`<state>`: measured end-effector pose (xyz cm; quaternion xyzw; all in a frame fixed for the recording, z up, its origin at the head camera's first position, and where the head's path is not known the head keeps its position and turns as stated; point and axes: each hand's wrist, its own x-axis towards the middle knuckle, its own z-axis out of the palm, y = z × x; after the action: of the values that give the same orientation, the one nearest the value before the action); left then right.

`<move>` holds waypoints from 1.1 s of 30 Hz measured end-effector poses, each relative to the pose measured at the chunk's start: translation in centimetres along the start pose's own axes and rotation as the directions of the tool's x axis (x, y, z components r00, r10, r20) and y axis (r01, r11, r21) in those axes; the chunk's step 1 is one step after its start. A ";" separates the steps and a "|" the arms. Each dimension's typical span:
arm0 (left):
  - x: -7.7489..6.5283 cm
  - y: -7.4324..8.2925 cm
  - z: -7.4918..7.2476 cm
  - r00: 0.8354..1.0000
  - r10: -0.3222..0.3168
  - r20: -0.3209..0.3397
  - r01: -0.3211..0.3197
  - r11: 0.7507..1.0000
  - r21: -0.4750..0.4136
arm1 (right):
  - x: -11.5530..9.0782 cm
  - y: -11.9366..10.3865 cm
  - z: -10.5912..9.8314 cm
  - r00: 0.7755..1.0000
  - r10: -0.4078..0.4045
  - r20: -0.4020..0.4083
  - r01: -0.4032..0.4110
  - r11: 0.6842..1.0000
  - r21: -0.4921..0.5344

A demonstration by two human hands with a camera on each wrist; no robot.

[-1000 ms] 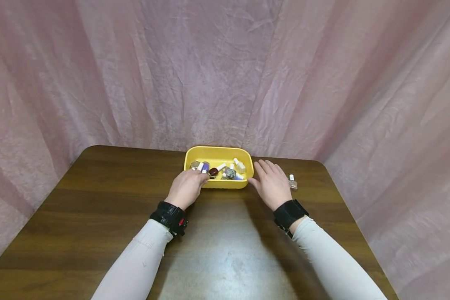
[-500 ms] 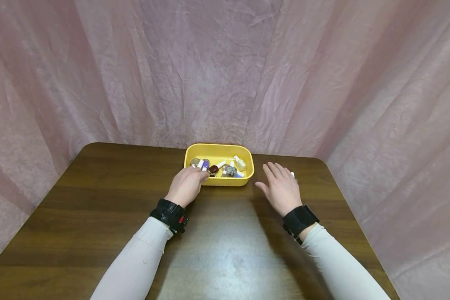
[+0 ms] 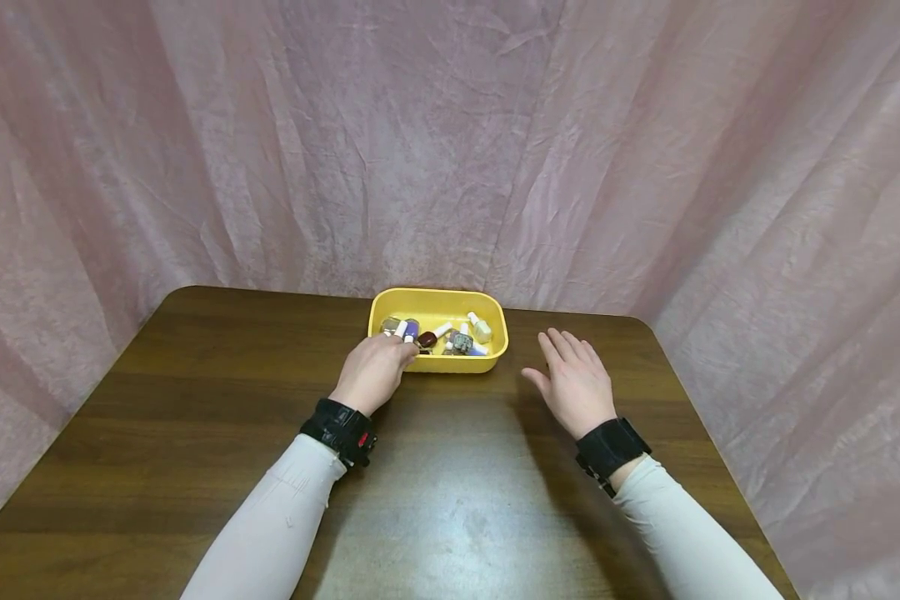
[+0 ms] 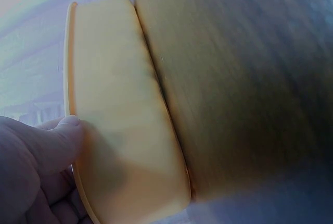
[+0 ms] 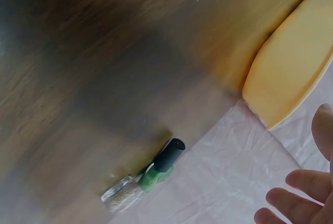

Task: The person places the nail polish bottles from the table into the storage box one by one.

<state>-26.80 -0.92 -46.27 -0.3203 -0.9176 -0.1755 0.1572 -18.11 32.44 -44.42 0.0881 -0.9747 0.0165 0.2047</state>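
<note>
My left hand (image 3: 371, 371) grips the front left rim of a yellow plastic bin (image 3: 450, 364). In the left wrist view its thumb (image 4: 65, 135) presses the outer wall while the other fingers go inside. Several nail polish bottles lie in the bin, among them a dark red one (image 3: 427, 339), a purple one (image 3: 412, 328), a pale one (image 3: 482, 330) and a speckled grey one (image 3: 462, 344). Right of the bin, my right hand (image 3: 576, 387) is held over the table, fingers straight and holding nothing. Beyond it, the right wrist view shows a clear glittery bottle (image 5: 123, 195) and a green, black-capped bottle (image 5: 151, 176).
The brown wooden table (image 3: 435, 467) extends toward me and to both sides. A pink curtain (image 3: 435, 150) hangs right behind its back edge, close to the bin. The glittery and green bottles are hidden behind the right hand in the head view.
My right hand has moved away from the bin's right end, to the right and slightly toward me, now covering the loose bottles in the head view. The left hand keeps its grip.
</note>
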 end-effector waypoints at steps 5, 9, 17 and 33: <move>0.0 0.0 0.0 1.000 0.010 -0.008 -0.010 1.000 0.007 | -0.5 0.6 -0.1 1.000 0.019 -0.008 -0.019 1.000 -0.007; 0.0 0.1 0.0 1.000 0.013 -0.009 -0.013 1.000 0.014 | -0.8 0.9 -0.1 0.999 0.028 -0.015 -0.028 1.000 -0.006; -0.1 0.0 0.1 1.000 0.013 -0.012 -0.012 1.000 0.011 | -1.2 1.6 0.0 0.999 0.042 -0.014 -0.042 0.999 0.001; -0.2 0.0 0.1 0.999 0.022 -0.023 -0.022 1.000 0.010 | -1.8 3.1 0.1 0.994 0.100 0.042 -0.100 0.995 0.011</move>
<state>-26.73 -0.97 -46.46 -0.3277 -0.9129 -0.1730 0.1713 -17.12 35.77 -45.25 0.0408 -0.9818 0.0312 0.1828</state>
